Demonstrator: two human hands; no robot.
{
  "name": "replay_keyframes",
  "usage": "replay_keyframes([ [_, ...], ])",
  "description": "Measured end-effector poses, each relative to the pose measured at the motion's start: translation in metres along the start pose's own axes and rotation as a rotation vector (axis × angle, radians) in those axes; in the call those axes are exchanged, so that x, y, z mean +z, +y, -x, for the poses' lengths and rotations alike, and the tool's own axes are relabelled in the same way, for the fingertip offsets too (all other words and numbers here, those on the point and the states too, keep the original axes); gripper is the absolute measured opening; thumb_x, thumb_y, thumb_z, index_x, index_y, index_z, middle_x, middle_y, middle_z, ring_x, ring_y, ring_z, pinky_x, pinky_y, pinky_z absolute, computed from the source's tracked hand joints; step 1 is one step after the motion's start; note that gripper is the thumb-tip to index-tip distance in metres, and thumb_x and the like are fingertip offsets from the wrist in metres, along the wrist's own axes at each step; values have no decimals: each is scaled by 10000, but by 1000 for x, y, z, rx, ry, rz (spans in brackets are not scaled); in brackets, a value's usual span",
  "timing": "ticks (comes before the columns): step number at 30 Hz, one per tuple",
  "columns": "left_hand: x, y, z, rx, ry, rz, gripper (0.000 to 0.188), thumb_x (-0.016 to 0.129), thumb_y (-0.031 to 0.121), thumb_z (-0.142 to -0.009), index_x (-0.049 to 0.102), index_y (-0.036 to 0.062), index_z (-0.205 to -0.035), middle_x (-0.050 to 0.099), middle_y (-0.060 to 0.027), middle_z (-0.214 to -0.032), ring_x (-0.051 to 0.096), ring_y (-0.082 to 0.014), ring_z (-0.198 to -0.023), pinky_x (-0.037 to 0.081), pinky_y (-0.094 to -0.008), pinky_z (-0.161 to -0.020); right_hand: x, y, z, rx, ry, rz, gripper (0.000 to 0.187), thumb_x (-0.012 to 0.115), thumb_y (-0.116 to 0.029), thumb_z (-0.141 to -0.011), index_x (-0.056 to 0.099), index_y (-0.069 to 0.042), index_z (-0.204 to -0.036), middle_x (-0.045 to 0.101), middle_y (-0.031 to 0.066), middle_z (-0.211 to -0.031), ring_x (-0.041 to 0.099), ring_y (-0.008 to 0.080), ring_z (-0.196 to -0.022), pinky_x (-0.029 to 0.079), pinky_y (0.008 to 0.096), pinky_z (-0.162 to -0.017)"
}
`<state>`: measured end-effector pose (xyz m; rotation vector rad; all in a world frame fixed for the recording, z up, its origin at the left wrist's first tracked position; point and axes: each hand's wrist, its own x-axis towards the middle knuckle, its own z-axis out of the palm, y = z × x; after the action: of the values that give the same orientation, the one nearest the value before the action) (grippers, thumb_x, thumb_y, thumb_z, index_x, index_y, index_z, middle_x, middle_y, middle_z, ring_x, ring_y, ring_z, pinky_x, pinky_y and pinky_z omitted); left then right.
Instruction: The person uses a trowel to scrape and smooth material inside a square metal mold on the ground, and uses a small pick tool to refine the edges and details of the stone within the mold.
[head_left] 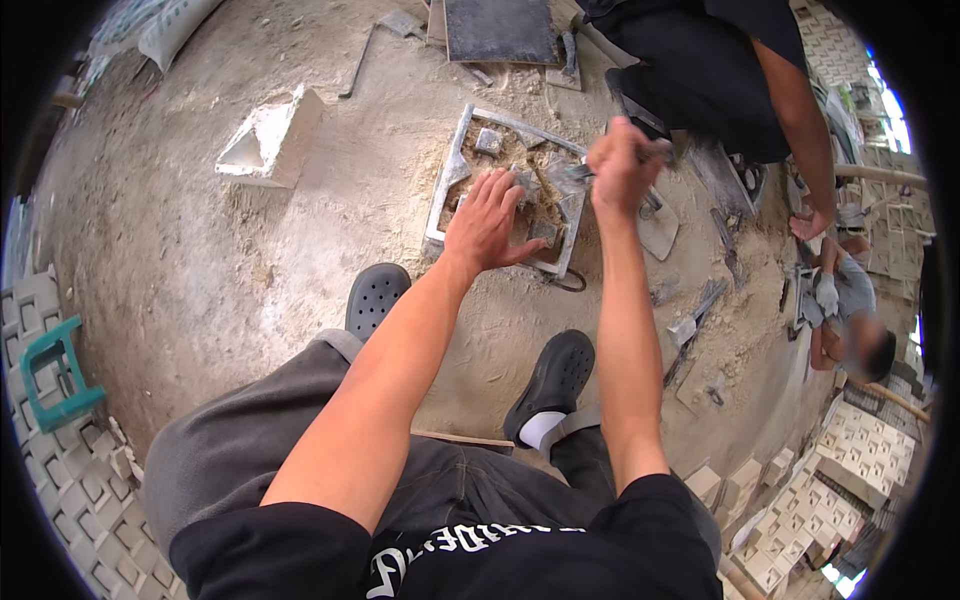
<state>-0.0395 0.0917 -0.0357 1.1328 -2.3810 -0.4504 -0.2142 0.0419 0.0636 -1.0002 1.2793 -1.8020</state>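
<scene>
A square metal frame lies on the dusty ground in front of me. Tan sandy material and several grey metal blocks, one a small cube, are inside it. My left hand rests over the near left part of the frame, fingers stretched out and thumb apart, covering some blocks. Above the frame's right side, my right hand is closed in a fist around a short tool. Motion blur hides the tool's exact kind; a greyish end shows toward the frame.
A white block-shaped mould stands left of the frame. Beyond lie a dark board and a thin metal rod. Right are a trowel-like tool and a co-worker's arm; another person sits farther off. A green stool stands left.
</scene>
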Motion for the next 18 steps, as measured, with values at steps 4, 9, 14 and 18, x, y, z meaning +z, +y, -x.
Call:
replay_keyframes([
  [4,-1,3,-1,4,8,-9,818,702,615,-792,452,-7,-1260,444,-203,-1403,378,-353,-1374,255,-467,-1192,-8,-36,-4,-39,-166,-249,476,528,-134,-963,331,-95,-531,352,-10,-485,294,82,-415,229,291,-424],
  [9,-2,6,-6,19,19,-4,839,709,635,-773,461,-4,-1258,438,-193,-1403,373,-352,-1375,254,-480,-1190,-42,23,-1,51,-254,-166,478,536,-175,-964,327,-107,-539,342,-10,-485,313,90,-420,252,288,-426],
  [14,0,4,-1,15,10,12,862,703,661,-764,463,-4,-1257,438,-190,-1397,375,-355,-1369,256,-484,-1188,-11,-2,-14,97,-22,-225,486,560,-192,-954,319,-124,-537,346,-12,-474,303,85,-409,250,276,-409],
  [18,-2,3,1,3,6,-10,864,699,667,-765,468,-6,-1256,441,-192,-1395,380,-357,-1365,256,-480,-1190,-9,-48,-19,-33,-133,-297,515,572,-185,-963,303,-129,-527,313,-29,-459,267,78,-388,222,278,-397],
])
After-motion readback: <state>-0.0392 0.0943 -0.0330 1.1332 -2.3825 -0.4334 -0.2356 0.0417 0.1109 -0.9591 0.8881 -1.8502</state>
